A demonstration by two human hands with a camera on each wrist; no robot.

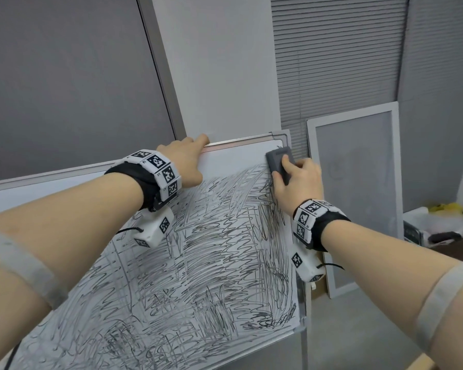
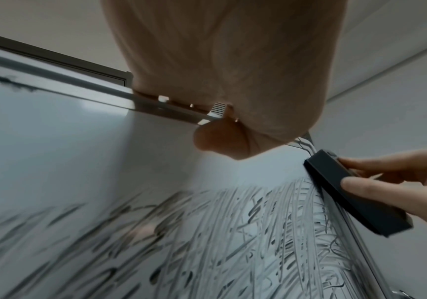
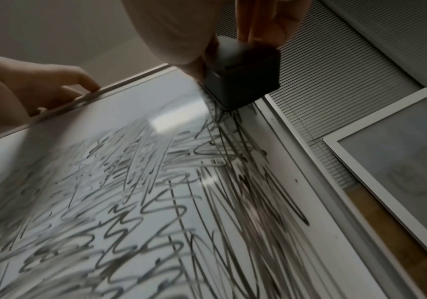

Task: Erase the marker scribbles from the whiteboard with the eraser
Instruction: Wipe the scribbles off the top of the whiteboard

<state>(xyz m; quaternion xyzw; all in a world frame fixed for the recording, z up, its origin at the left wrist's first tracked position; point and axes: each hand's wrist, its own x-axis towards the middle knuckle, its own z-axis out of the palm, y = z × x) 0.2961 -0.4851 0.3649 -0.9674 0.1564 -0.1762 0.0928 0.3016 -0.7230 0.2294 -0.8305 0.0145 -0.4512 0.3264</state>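
A whiteboard (image 1: pixel 238 158) fills the lower middle of the head view, almost wholly covered in black marker scribbles (image 1: pixel 198 249); only a strip along its top is white. My right hand (image 1: pixel 296 180) grips a dark grey eraser (image 1: pixel 280 162) and presses it flat on the board at the upper right corner, above the scribbles. The left wrist view shows the eraser (image 2: pixel 353 192) edge-on against the board, and the right wrist view shows the eraser (image 3: pixel 243 74) from below. My left hand (image 1: pixel 190 156) holds the board's top frame, fingers curled over the edge, thumb (image 2: pixel 217 139) on the front.
A second framed board (image 1: pixel 358 182) leans on the slatted blinds (image 1: pixel 337 62) to the right. A table (image 1: pixel 439 225) with clutter stands at the far right. A grey partition (image 1: pixel 64 76) rises behind the board on the left.
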